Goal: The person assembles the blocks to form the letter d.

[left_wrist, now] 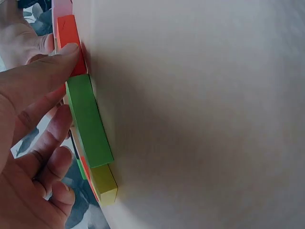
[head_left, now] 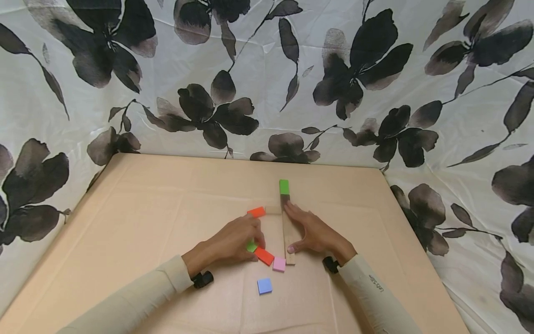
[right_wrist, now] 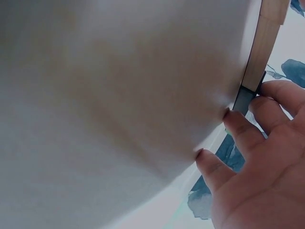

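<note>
My left hand (head_left: 244, 236) pinches a red block (head_left: 264, 256), thumb on its outer face and a finger on the inner side. A green block (left_wrist: 90, 121) meets that red block's end, and a yellow block (left_wrist: 105, 183) follows it, hidden by the hand in the head view. My right hand (head_left: 313, 230) lies along a straight wooden column (head_left: 289, 236), fingertips at its black block (head_left: 285, 199) and thumb near the lower end. A pink block (head_left: 279, 264) sits between the red block and the column's foot.
A green block (head_left: 284, 187) tops the column. From its upper part a plain wooden block (head_left: 273, 210) reaches left to an orange-red block (head_left: 256, 212). One blue block (head_left: 264, 286) lies apart, nearer the front. Behind the table (head_left: 167, 185) hangs a floral cloth (head_left: 267, 69).
</note>
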`<action>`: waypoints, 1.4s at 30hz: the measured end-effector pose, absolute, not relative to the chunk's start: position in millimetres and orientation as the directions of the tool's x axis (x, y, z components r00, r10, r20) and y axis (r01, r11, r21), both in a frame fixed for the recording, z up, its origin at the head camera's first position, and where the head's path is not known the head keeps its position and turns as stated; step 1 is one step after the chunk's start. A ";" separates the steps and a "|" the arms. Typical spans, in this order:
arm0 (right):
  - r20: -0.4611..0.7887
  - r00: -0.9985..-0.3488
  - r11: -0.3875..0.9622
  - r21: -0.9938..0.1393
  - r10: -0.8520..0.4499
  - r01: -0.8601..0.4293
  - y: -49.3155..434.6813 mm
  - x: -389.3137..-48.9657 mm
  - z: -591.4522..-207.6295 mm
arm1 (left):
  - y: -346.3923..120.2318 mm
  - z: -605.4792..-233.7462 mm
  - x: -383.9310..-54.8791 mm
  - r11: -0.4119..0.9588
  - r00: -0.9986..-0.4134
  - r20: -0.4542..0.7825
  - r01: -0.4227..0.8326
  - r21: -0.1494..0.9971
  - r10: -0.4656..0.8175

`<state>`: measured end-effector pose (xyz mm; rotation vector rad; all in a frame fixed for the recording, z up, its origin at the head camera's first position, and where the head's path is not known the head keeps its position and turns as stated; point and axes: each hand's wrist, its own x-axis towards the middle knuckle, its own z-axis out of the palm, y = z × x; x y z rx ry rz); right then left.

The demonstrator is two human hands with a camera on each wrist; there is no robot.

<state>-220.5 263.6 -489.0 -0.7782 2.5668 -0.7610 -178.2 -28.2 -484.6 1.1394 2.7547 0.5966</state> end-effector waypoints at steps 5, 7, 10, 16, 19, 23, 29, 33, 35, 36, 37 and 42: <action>-0.180 -0.786 0.712 -0.575 -0.591 -0.404 263.1 -221.8 -488.3 | -26.2 -482.8 -176.3 0.654 -0.722 0.053 0.653 0.382 0.690; -0.184 -0.788 0.716 -0.572 -0.588 -0.401 263.1 -222.2 -488.4 | -26.2 -483.1 -176.0 0.657 -0.724 0.050 0.650 0.383 0.688; -0.191 -0.790 0.720 -0.572 -0.582 -0.392 262.9 -222.3 -488.2 | -26.8 -484.3 -175.9 0.662 -0.728 0.050 0.649 0.375 0.684; -0.196 -0.791 0.722 -0.573 -0.580 -0.388 262.2 -221.8 -487.9 | -28.3 -485.5 -176.1 0.670 -0.730 0.062 0.654 0.352 0.680; -0.196 -0.790 0.718 -0.580 -0.581 -0.384 262.0 -221.5 -487.5 | -29.1 -485.5 -176.0 0.668 -0.730 0.066 0.655 0.352 0.681; -0.194 -0.791 0.718 -0.581 -0.580 -0.384 261.8 -221.4 -487.6 | -30.3 -485.2 -176.1 0.659 -0.727 0.082 0.659 0.362 0.682; -0.197 -0.793 0.725 -0.570 -0.577 -0.386 261.5 -221.4 -488.5 | -31.5 -485.1 -175.6 0.660 -0.728 0.094 0.662 0.356 0.679; -0.196 -0.792 0.722 -0.574 -0.579 -0.386 262.0 -221.5 -488.0 | -31.5 -485.4 -175.7 0.664 -0.731 0.093 0.659 0.353 0.676; -0.194 -0.792 0.721 -0.577 -0.578 -0.384 262.5 -221.3 -488.0 | -31.3 -485.7 -176.0 0.663 -0.732 0.091 0.657 0.360 0.676; -0.192 -0.792 0.719 -0.578 -0.579 -0.386 262.6 -221.1 -488.0 | -31.3 -486.0 -176.2 0.663 -0.732 0.089 0.655 0.363 0.675; -0.193 -0.793 0.720 -0.578 -0.578 -0.385 262.6 -221.0 -488.0 | -31.4 -485.9 -176.4 0.662 -0.733 0.089 0.654 0.365 0.675; -0.196 -0.793 0.723 -0.575 -0.576 -0.383 262.6 -221.3 -489.2 | -31.7 -486.5 -176.6 0.663 -0.735 0.090 0.651 0.369 0.672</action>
